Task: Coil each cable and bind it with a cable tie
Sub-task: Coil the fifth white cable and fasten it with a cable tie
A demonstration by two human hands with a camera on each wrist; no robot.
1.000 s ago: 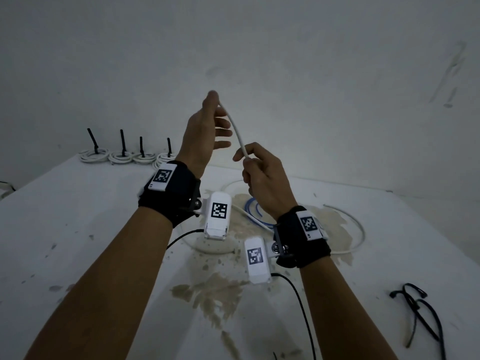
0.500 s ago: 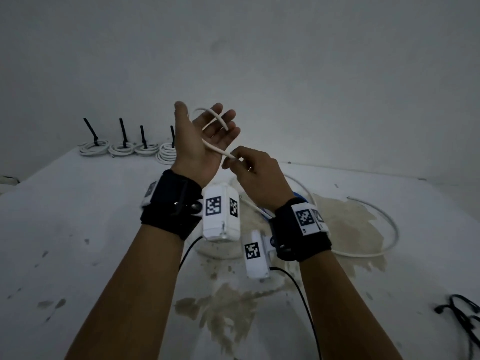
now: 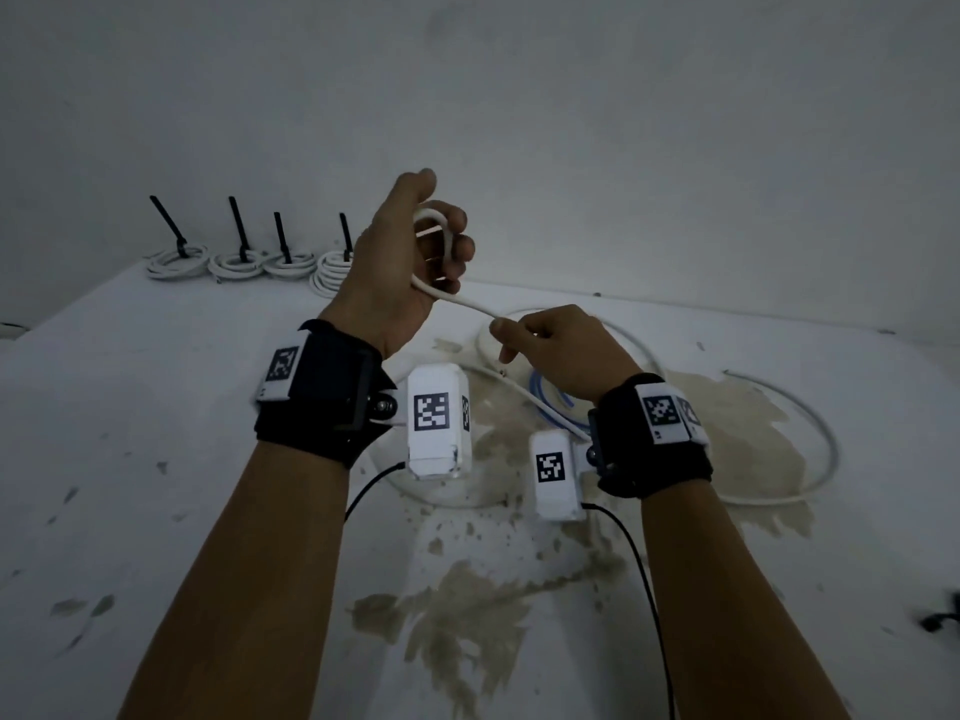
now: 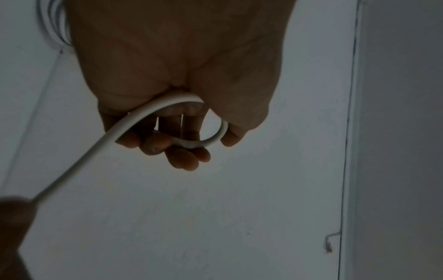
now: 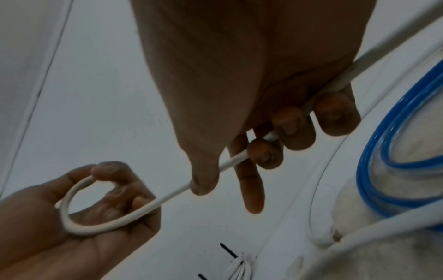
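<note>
Since a moment ago the left hand (image 3: pixel 410 262) has curled its grip around the first loop of white cable (image 5: pixel 100 223), right hand (image 3: pixel 561 350) pinching the feed—slack there could spring it open.

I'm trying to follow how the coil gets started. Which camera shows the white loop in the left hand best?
The right wrist view: the white cable curls in one open loop across the left hand, from the fingertips round to the palm. The left wrist view shows the loop from behind the palm, partly hidden. The head view shows it small, behind curled fingers.
</note>
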